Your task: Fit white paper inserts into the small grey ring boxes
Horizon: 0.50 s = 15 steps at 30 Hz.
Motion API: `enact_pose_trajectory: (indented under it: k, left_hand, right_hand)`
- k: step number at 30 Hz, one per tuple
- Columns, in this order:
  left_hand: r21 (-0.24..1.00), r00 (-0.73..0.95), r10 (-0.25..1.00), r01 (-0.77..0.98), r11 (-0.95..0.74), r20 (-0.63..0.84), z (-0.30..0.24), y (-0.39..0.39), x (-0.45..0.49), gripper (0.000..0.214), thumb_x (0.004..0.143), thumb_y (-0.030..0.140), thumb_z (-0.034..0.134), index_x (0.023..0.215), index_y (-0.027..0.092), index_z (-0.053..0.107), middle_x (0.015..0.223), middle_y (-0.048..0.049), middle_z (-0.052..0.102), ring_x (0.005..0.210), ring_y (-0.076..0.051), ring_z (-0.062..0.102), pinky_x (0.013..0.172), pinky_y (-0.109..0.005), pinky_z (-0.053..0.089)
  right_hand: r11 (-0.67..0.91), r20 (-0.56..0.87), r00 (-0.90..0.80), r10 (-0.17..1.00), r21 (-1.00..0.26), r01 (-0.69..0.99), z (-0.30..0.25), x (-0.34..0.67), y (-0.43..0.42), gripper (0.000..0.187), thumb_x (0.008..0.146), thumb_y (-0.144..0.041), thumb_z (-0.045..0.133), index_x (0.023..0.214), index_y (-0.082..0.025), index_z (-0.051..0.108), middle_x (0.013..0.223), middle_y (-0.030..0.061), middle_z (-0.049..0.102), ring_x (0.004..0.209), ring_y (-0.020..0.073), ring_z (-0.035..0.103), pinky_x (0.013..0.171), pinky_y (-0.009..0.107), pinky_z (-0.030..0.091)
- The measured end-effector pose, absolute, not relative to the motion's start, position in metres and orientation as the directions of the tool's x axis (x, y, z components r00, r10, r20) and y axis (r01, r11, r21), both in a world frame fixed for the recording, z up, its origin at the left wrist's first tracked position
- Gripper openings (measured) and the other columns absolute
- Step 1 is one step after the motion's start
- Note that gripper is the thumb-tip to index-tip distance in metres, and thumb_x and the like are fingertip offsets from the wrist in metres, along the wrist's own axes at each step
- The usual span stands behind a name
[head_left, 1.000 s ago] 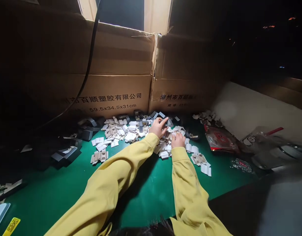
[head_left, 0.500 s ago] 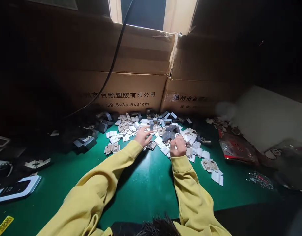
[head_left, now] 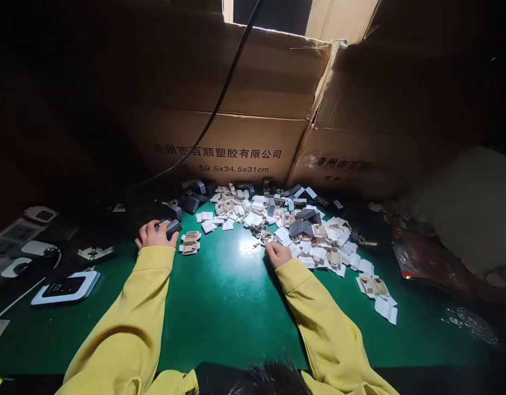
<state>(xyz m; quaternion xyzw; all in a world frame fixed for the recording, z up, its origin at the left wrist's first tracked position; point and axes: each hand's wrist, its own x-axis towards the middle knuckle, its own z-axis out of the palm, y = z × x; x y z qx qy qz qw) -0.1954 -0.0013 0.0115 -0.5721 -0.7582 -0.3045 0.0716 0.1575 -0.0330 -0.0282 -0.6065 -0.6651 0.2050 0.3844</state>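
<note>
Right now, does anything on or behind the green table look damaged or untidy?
Yes. Behind the table, the cardboard has a ragged upper edge near the corner, as if torn. White card pieces lie in an untidy heap with dark pieces among them, though this may be deliberate.

Head-worn view, forward, down over both hands [head_left: 153, 236] [head_left: 279, 254]

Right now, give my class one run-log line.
left hand: at dark box | right hand: by white pile | surface: green tabletop
</note>
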Motion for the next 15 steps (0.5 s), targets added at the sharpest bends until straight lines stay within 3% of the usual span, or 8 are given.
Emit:
enact_pose_trajectory:
  k: [4, 9, 12, 15]
  left_hand:
    - [0.371, -0.232, 0.891, 0.925, 0.079, 0.389, 0.017, -0.001, -0.183, 0.027, 0.081, 0.037, 0.06, 0.099, 0.019, 0.069, 0.122, -0.0174, 0.063, 0.126, -0.038, 0.044, 0.103, -0.056, 0.035]
    - [0.56, -0.286, 0.772, 0.821, -0.107, 0.567, 0.027, -0.007, -0.163, 0.026, 0.08, 0.043, 0.064, 0.085, 0.017, 0.061, 0.11, -0.0149, 0.067, 0.116, -0.031, 0.059, 0.112, -0.047, 0.03]
    - [0.776, -0.468, 0.741, 0.621, -0.111, 0.481, 0.034, -0.019, -0.157, 0.026, 0.079, 0.043, 0.065, 0.087, 0.019, 0.059, 0.092, -0.0055, 0.066, 0.092, -0.025, 0.062, 0.091, -0.039, 0.046]
    - [0.907, -0.514, 0.795, 0.409, -0.102, 0.321, 0.033, -0.028, -0.147, 0.021, 0.082, 0.041, 0.062, 0.078, 0.02, 0.056, 0.067, 0.0028, 0.052, 0.069, -0.016, 0.051, 0.069, -0.029, 0.047]
  right_hand:
    - [0.218, 0.279, -0.028, 0.96, -0.679, 0.701, -0.03, 0.157, -0.035, 0.047, 0.096, -0.045, 0.04, 0.057, -0.023, 0.051, 0.051, -0.0018, 0.049, 0.051, 0.0145, 0.046, 0.056, 0.027, 0.037]
    - [0.224, 0.264, -0.056, 0.963, -0.667, 0.711, -0.035, 0.156, -0.034, 0.045, 0.096, -0.046, 0.038, 0.058, -0.023, 0.048, 0.051, -0.0032, 0.041, 0.051, 0.0134, 0.039, 0.056, 0.027, 0.032]
    - [0.219, 0.271, -0.047, 0.962, -0.655, 0.723, -0.038, 0.156, -0.031, 0.047, 0.095, -0.048, 0.036, 0.057, -0.023, 0.046, 0.05, -0.0034, 0.038, 0.05, 0.0132, 0.037, 0.054, 0.027, 0.029]
    - [0.211, 0.264, -0.046, 0.963, -0.642, 0.737, -0.038, 0.158, -0.028, 0.047, 0.095, -0.048, 0.038, 0.056, -0.023, 0.047, 0.048, -0.0034, 0.038, 0.049, 0.0133, 0.038, 0.052, 0.027, 0.029]
